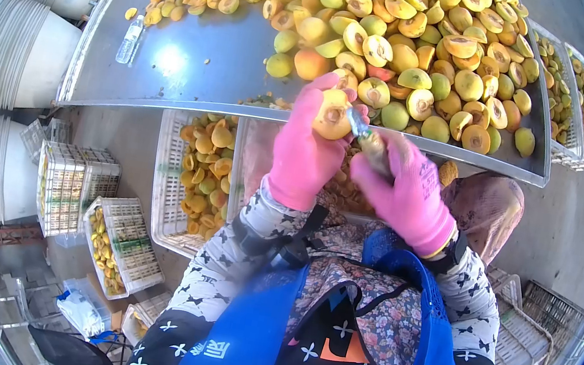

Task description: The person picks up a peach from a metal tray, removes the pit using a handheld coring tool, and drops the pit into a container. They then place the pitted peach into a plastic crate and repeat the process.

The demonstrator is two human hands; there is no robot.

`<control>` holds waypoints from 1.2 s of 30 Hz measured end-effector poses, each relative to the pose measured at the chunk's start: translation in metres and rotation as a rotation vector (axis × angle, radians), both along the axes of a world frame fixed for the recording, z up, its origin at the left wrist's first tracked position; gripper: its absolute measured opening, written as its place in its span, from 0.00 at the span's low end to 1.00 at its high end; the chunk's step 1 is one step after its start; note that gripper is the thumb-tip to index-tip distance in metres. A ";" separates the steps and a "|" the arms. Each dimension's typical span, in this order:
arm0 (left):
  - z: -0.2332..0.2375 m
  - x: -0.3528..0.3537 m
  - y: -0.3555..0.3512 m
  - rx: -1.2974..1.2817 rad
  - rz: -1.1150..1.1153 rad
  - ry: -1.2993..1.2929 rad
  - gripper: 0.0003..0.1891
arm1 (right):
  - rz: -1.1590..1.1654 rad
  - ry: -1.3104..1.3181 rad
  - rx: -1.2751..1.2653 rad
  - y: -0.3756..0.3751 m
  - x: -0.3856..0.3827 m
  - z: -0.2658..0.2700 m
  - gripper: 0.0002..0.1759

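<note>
In the head view, my left hand [302,155], in a pink glove, holds up a halved yellow peach [331,116] with its cut face showing and a brown centre. My right hand [412,198], also gloved in pink, is wrapped round the handle of a small pitting tool [369,141]. The tool's shiny metal end touches or nearly touches the peach's right edge; motion blur hides its exact shape. Both hands are just in front of the metal table's near edge. Beyond them lies a large heap of halved peaches [415,80], many with cut faces up.
The raised rim of the metal table [190,104] runs across in front of me. A plastic bottle [130,40] lies on its left part. Below stands a white crate [162,192] of peach pieces. More crates [133,245] stand left and right, and stacked white tubs [7,49] at far left.
</note>
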State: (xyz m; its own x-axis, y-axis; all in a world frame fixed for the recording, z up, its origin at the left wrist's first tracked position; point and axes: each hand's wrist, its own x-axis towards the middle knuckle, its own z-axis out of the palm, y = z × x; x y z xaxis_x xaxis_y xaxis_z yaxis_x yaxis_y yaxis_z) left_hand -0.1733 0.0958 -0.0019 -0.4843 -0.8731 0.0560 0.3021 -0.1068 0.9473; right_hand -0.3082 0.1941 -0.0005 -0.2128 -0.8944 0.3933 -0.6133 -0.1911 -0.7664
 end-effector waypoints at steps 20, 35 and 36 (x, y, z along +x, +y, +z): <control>0.006 -0.008 0.015 0.311 0.022 0.182 0.18 | 0.130 -0.066 0.266 0.002 0.016 -0.026 0.15; 0.018 -0.007 0.007 0.346 0.020 -0.118 0.23 | 0.410 -0.928 0.780 0.003 0.012 0.005 0.06; 0.024 -0.008 0.007 0.449 0.004 -0.096 0.23 | 0.483 -1.023 0.793 0.002 0.009 0.006 0.06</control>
